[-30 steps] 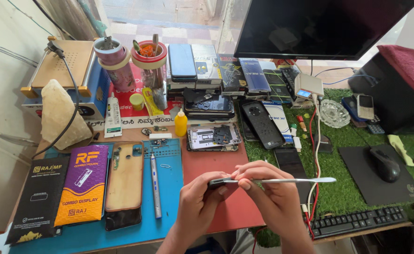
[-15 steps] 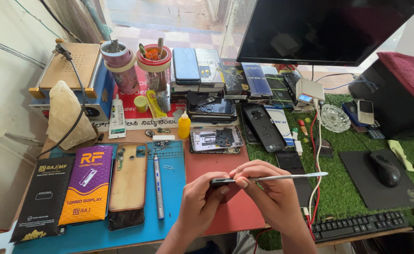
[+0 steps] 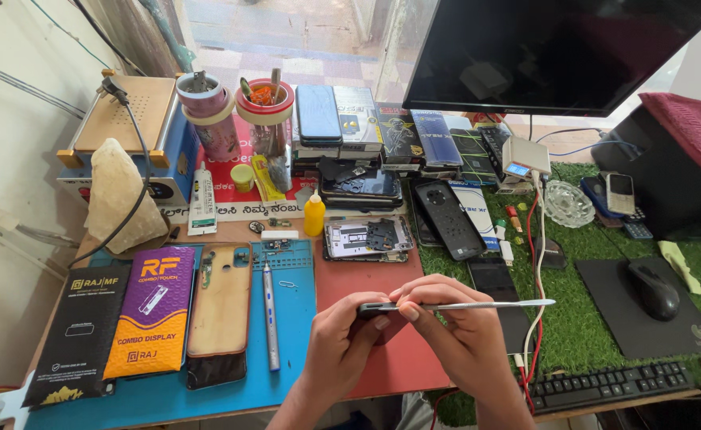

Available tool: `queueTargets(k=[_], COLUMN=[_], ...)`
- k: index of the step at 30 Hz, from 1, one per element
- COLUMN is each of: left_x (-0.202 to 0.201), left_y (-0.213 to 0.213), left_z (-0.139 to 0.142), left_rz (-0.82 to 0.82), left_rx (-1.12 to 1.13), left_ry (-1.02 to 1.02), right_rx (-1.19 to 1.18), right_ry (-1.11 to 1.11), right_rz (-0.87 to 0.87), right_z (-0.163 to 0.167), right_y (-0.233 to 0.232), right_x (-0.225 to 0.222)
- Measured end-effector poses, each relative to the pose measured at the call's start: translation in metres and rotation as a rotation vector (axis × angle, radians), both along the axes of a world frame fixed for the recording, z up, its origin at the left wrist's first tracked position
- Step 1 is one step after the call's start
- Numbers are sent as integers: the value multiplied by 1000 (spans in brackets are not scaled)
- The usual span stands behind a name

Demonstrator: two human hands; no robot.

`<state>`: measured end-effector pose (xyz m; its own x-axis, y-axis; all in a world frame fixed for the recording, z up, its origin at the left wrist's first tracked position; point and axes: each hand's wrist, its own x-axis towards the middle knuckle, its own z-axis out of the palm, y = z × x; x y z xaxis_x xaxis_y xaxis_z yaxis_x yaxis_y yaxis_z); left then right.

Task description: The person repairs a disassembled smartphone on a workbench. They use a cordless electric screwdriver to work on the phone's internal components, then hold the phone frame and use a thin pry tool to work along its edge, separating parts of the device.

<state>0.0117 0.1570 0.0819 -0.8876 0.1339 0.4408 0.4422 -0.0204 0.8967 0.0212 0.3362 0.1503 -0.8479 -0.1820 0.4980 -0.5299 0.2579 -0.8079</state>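
My left hand [image 3: 342, 346] grips a dark phone [image 3: 372, 308] held edge-on above the red mat [image 3: 382, 366]. My right hand [image 3: 454, 334] pinches a thin metal pry tool [image 3: 494, 304] whose tip meets the phone's edge; the tool's long end points right. Most of the phone is hidden by my fingers. On the blue mat [image 3: 287, 374] to the left lie an opened phone frame [image 3: 220, 314] and a slim screwdriver [image 3: 270, 314].
Two display boxes, one black [image 3: 76, 330] and one purple-orange [image 3: 150, 310], lie at the left. A yellow bottle [image 3: 313, 215], a disassembled phone [image 3: 366, 239], stacked phones and tool cups stand behind. A monitor [image 3: 557, 48], mouse [image 3: 654, 291] and keyboard [image 3: 613, 382] are at the right.
Both hands keep the same grip on the phone and the tool. The view has shifted slightly; nothing on the bench has moved.
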Motion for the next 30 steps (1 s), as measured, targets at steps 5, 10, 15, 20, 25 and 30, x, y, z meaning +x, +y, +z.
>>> queueTargets(k=[5, 10, 15, 20, 25, 30], left_x=[0, -1, -3, -5, -6, -4], left_y=[0, 0, -3, -3, -2, -2], left_z=[-1, -4, -7, -8, -9, -8], left_rz=[0, -24, -30, -31, -42, -29], left_rx=[24, 95, 129, 132, 125, 131], left_ry=[12, 2, -7, 4, 4, -11], right_rx=[69, 124, 137, 152, 164, 29], right_ry=[53, 148, 272, 363, 435, 377], right_rz=[-22, -26, -27, -63, -71, -21], right_z=[3, 5, 0, -5, -10, -23], right_y=[-3, -8, -17, -21, -22, -20], right_x=[2, 6, 7, 6, 2, -4])
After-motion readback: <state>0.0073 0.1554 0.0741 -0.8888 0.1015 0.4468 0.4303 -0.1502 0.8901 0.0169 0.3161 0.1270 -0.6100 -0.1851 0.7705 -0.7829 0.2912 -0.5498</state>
